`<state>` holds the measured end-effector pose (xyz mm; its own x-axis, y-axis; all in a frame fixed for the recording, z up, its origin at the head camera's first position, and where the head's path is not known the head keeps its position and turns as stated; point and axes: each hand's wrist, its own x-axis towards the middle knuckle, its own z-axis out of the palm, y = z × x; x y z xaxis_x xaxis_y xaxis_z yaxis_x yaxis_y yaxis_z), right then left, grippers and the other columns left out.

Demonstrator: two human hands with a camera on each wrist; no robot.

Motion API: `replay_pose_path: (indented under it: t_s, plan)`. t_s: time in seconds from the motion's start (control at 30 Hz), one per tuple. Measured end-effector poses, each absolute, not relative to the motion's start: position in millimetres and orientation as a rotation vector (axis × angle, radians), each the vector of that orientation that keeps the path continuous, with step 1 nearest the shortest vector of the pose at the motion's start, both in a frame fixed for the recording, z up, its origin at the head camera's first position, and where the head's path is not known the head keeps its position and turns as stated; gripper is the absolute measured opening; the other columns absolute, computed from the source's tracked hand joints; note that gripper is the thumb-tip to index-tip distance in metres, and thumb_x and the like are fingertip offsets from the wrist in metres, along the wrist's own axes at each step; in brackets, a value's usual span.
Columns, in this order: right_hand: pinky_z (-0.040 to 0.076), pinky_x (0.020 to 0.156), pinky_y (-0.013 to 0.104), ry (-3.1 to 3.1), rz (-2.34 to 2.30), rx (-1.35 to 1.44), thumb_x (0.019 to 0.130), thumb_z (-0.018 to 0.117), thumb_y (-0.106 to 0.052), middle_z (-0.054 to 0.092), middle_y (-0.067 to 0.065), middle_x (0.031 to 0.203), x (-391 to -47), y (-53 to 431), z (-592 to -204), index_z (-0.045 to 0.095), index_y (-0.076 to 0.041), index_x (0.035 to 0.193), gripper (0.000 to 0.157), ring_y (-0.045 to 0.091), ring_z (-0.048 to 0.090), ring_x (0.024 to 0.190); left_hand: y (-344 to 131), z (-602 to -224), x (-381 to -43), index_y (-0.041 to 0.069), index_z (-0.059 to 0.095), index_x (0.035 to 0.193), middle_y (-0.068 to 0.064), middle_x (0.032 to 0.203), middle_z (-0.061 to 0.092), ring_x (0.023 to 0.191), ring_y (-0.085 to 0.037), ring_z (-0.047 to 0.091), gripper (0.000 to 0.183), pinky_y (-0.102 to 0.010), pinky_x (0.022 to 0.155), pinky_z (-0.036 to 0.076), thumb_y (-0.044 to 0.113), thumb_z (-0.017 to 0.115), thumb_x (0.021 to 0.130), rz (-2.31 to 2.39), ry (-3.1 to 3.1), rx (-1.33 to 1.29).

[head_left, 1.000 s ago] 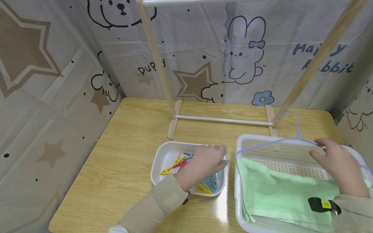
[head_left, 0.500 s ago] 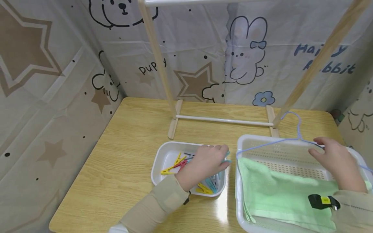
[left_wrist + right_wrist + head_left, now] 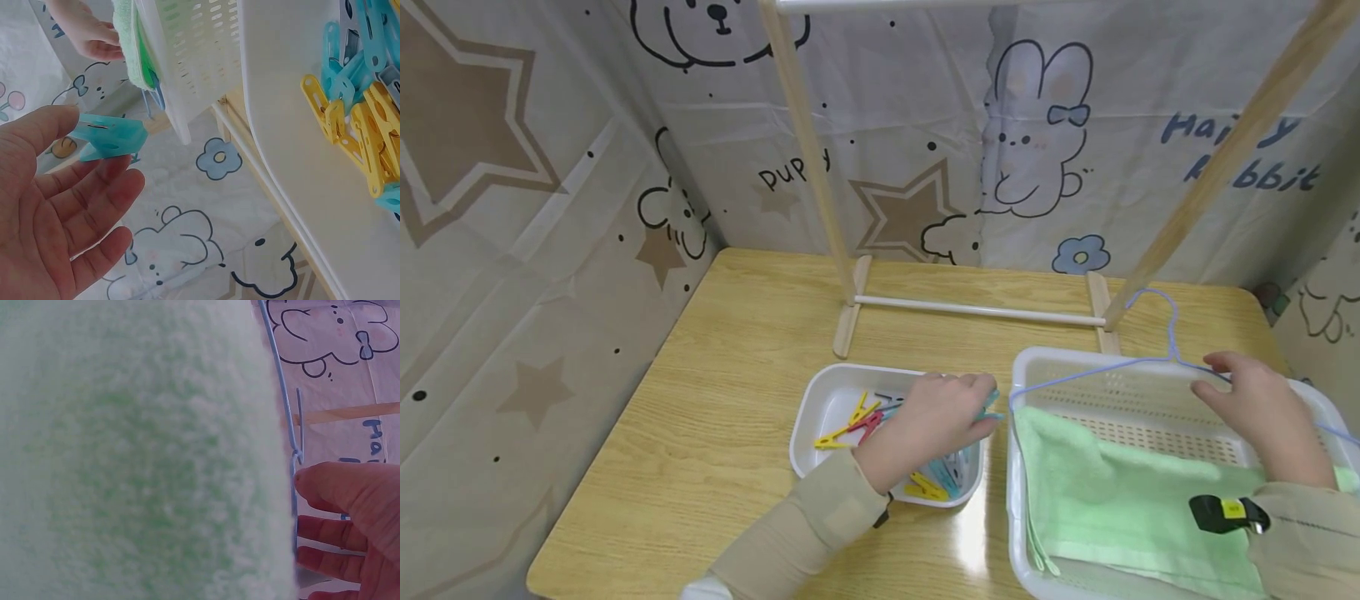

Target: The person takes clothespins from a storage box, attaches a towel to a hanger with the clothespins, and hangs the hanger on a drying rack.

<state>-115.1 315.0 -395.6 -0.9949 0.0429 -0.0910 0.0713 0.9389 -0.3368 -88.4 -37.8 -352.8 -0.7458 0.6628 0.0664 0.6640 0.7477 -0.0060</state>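
In the head view my left hand [image 3: 925,421] is over the right part of a white tray [image 3: 812,400]. Between its thumb and index finger it pinches a teal clothespin [image 3: 115,136]; the other fingers are loosely bent in the left wrist view. My right hand [image 3: 1266,417] holds the right shoulder of a light-blue wire hanger [image 3: 1086,375], thumb on the near side. A light-green towel [image 3: 1135,492] lies along the hanger's underside, over a white perforated basket [image 3: 1017,533]. The towel fills most of the right wrist view, blurred. The hanger's lower bar is hidden.
Yellow, red, grey and teal clothespins [image 3: 350,112] lie in the tray. Behind, a wooden rack [image 3: 808,158] with a white lower rod [image 3: 977,311] stands on the wood-grain table [image 3: 700,375]. A printed cloth [image 3: 910,108] covers the walls.
My left hand has shifted slightly right with the teal clothespin, toward the hanger's left end. The right hand, hanger and towel have barely moved.
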Motion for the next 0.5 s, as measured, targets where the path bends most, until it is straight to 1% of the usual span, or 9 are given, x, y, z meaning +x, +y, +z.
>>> replay_pose_path:
  t_s: [0.27,0.37,0.5]
  plan:
    - [0.030,0.081,0.062,2.982,-0.497,0.111,0.084,0.056,-0.018,0.039,0.036,0.111,-119.4,313.2,-397.5,0.044,0.013,0.114,0.044,0.051,0.037,0.100,-37.2,-352.3,-87.6,0.014,0.056,0.099,0.011,0.066,0.051,0.046,-0.003,0.037,0.032,-0.017,0.044,0.029,0.042,0.056,0.084,-0.019,-2.866,-1.097]
    - [0.031,0.080,0.062,2.980,-0.482,0.108,0.083,0.056,-0.018,0.040,0.035,0.108,-120.8,312.9,-397.3,0.045,0.012,0.112,0.043,0.050,0.038,0.098,-37.2,-352.4,-87.2,0.015,0.057,0.099,0.011,0.066,0.050,0.046,-0.003,0.037,0.032,-0.017,0.044,0.029,0.043,0.056,0.084,-0.018,-2.864,-1.097]
    - [0.034,0.074,0.059,2.971,-0.473,0.116,0.083,0.057,-0.019,0.042,0.033,0.102,-121.3,313.2,-396.9,0.047,0.011,0.109,0.042,0.047,0.041,0.092,-37.0,-352.6,-87.1,0.015,0.057,0.100,0.011,0.066,0.051,0.046,-0.003,0.037,0.032,-0.017,0.044,0.029,0.043,0.056,0.084,-0.022,-2.867,-1.097]
